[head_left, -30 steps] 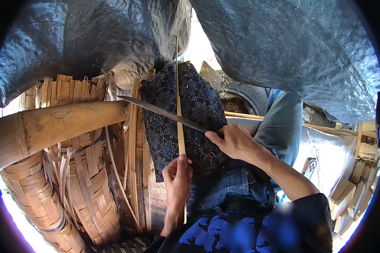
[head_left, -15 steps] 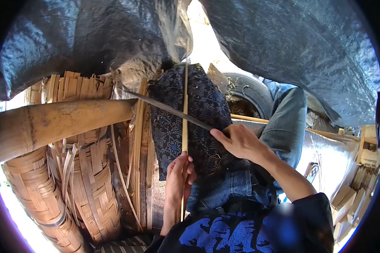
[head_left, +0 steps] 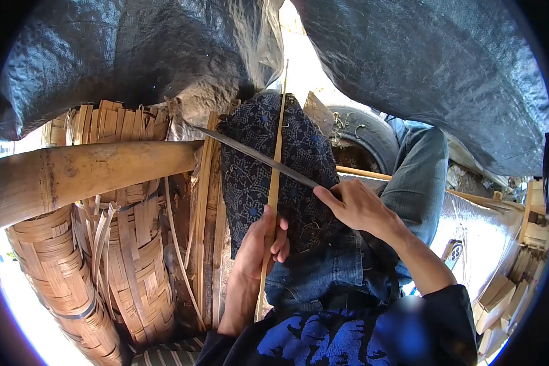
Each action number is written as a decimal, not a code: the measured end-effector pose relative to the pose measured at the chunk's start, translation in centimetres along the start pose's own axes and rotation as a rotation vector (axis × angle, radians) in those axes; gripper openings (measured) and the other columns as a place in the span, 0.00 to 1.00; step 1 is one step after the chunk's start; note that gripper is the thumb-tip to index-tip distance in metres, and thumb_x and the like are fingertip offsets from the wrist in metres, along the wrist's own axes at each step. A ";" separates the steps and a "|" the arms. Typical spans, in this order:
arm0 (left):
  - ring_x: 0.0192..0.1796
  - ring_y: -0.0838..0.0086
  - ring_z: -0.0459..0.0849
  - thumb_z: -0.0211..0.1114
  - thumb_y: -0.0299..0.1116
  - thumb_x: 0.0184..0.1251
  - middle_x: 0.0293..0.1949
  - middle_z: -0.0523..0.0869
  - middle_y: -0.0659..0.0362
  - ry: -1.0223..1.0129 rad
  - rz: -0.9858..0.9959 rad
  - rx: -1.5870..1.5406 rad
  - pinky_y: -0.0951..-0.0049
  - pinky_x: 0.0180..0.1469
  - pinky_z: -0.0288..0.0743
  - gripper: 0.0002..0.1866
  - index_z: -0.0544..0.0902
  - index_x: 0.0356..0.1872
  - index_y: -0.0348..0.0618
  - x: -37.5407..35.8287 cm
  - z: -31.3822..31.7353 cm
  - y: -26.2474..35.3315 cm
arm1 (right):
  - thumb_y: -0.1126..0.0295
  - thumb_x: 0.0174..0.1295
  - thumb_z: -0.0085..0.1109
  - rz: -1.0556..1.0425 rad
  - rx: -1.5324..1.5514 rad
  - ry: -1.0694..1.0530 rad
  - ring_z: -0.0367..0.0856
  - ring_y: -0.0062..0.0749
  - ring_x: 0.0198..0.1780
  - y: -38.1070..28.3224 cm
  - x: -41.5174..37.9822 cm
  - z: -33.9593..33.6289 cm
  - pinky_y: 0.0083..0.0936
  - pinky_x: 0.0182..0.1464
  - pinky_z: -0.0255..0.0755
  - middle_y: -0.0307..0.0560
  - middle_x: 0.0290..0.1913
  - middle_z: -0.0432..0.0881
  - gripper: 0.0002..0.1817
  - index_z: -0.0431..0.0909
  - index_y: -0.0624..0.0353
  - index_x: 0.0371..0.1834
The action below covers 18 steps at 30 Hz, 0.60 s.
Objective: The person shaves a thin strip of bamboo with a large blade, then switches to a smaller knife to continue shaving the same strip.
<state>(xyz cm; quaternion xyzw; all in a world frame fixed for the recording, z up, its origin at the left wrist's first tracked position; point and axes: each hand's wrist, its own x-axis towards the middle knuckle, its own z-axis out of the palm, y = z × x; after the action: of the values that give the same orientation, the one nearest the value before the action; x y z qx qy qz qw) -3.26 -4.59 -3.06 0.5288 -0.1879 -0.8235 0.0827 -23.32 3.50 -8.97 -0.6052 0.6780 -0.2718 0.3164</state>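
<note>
My left hand (head_left: 256,247) is closed around the lower part of a long, thin bamboo strip (head_left: 275,189), thumb lying along it and fingers curled beside it. The strip runs from near my waist up past the far edge of a dark blue patterned cloth (head_left: 244,183) spread over my leg. In my right hand (head_left: 363,210) is a knife (head_left: 247,150) with a long, narrow blade; its handle is hidden by my fingers. The blade points up and left and crosses over the strip above my left hand, at or very near its surface.
A thick bamboo pole (head_left: 97,174) juts in from the left above rolled woven bamboo mats (head_left: 52,262). Loose strips (head_left: 180,262) stand beside them. Dark plastic sheets (head_left: 421,73) hang overhead. A tyre (head_left: 372,134) lies ahead, and wood pieces (head_left: 500,299) are stacked at right.
The bamboo strip has turned to show a wider face, and its far end leans more to the right. My left hand has risen slightly. The knife still crosses the strip.
</note>
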 end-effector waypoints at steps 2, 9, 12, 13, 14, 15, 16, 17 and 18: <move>0.09 0.80 0.60 0.41 0.51 0.74 0.07 0.59 0.67 -0.026 -0.011 -0.038 0.80 0.12 0.55 0.22 0.75 0.33 0.44 0.1 -0.4 0.0 | 0.58 0.67 0.52 0.168 0.040 -0.147 0.64 0.36 0.12 -0.5 0.7 -0.7 0.35 0.16 0.57 0.47 0.11 0.64 0.16 0.80 0.57 0.48; 0.03 0.84 0.56 0.38 0.44 0.77 0.05 0.58 0.70 -0.214 -0.078 -0.547 0.85 0.05 0.48 0.21 0.73 0.31 0.42 -0.2 -0.2 -0.9 | 0.67 0.65 0.54 -0.322 -0.378 0.133 0.61 0.28 0.16 1.5 -1.0 1.5 0.29 0.16 0.56 0.41 0.16 0.61 0.21 0.71 0.50 0.62; 0.03 0.85 0.54 0.40 0.45 0.76 0.05 0.57 0.71 -0.169 -0.046 -0.467 0.85 0.06 0.47 0.20 0.73 0.32 0.43 -0.3 0.2 -1.6 | 0.67 0.66 0.53 -0.259 -0.277 0.136 0.61 0.29 0.15 1.4 -1.3 2.2 0.28 0.15 0.55 0.40 0.16 0.61 0.21 0.70 0.51 0.63; 0.03 0.85 0.52 0.41 0.47 0.76 0.05 0.55 0.72 -0.144 -0.025 -0.390 0.84 0.07 0.47 0.19 0.73 0.33 0.45 -0.4 0.3 -1.7 | 0.67 0.66 0.53 -0.254 -0.277 0.134 0.61 0.29 0.15 1.6 -1.3 2.5 0.28 0.15 0.55 0.40 0.16 0.61 0.21 0.70 0.51 0.63; 0.03 0.85 0.52 0.41 0.47 0.76 0.05 0.55 0.72 -0.145 -0.028 -0.389 0.84 0.07 0.47 0.19 0.73 0.33 0.45 -0.4 0.3 -1.8 | 0.66 0.66 0.53 -0.290 -0.281 0.183 0.60 0.29 0.13 1.8 -1.2 2.8 0.29 0.14 0.54 0.40 0.15 0.61 0.21 0.70 0.51 0.63; 0.04 0.85 0.52 0.41 0.47 0.76 0.05 0.55 0.72 -0.143 -0.013 -0.377 0.85 0.08 0.46 0.19 0.72 0.32 0.46 -0.4 0.3 -2.0 | 0.65 0.67 0.52 -0.324 -0.284 0.231 0.59 0.30 0.12 1.9 -1.1 3.1 0.30 0.13 0.53 0.40 0.14 0.60 0.20 0.71 0.51 0.62; 0.04 0.85 0.52 0.41 0.47 0.76 0.05 0.55 0.72 -0.143 0.002 -0.365 0.85 0.08 0.46 0.19 0.72 0.32 0.46 -0.4 0.4 -2.1 | 0.65 0.67 0.52 -0.319 -0.285 0.233 0.59 0.30 0.12 1.7 -1.0 3.0 0.30 0.13 0.53 0.40 0.14 0.60 0.20 0.71 0.51 0.62; 0.04 0.85 0.52 0.41 0.47 0.76 0.05 0.55 0.72 -0.144 -0.003 -0.362 0.85 0.08 0.46 0.19 0.72 0.32 0.46 -0.3 0.6 -2.3 | 0.63 0.66 0.53 -0.285 -0.262 0.218 0.59 0.31 0.10 1.2 -0.7 2.7 0.32 0.13 0.53 0.40 0.12 0.59 0.17 0.74 0.57 0.55; 0.03 0.85 0.53 0.41 0.47 0.76 0.04 0.56 0.71 -0.079 0.002 -0.334 0.85 0.07 0.46 0.19 0.72 0.31 0.45 -0.4 0.8 -2.5 | 0.61 0.66 0.53 -0.250 -0.238 0.201 0.59 0.33 0.09 0.7 -0.6 2.4 0.33 0.12 0.52 0.40 0.09 0.58 0.16 0.77 0.63 0.48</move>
<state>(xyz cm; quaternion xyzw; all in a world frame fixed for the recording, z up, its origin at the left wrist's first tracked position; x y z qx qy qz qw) -3.64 -2.04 -3.46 0.4747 -0.0520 -0.8634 0.1629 -21.89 4.18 -11.03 -0.6876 0.6532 -0.2859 0.1370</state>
